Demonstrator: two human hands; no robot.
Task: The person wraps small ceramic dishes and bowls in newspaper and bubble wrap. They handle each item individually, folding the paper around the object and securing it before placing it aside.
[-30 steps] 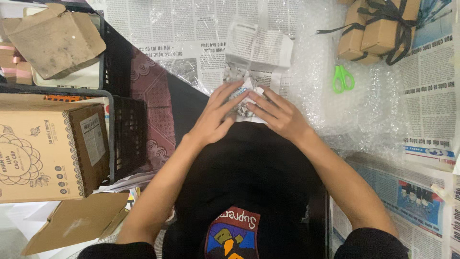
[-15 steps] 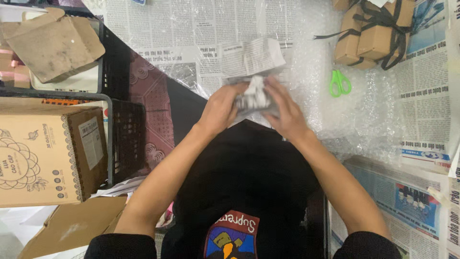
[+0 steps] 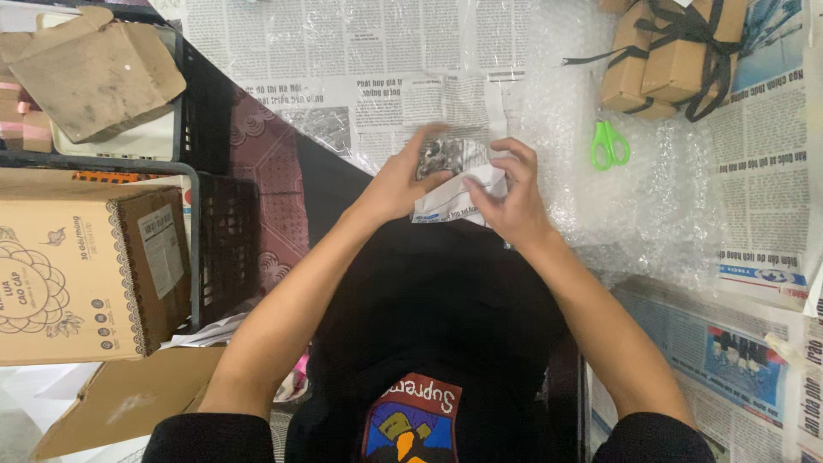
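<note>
- The desk is spread with newspaper sheets and clear bubble wrap.
- A tan carton with a white label stands at the left edge.
- Brown parcels, tied with black ribbon, sit at the top right, green scissors just below.
- The left hand and right hand have fingers clamped on a newspaper-wrapped bundle at the near desk edge.

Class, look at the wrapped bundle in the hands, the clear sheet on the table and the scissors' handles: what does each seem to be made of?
Bundle: matte newsprint, with printed columns and creases.
Clear sheet: probably plastic bubble wrap, glossy and dimpled.
Scissors: handles look like smooth bright green plastic.
The left hand and right hand hold the bundle.
</note>
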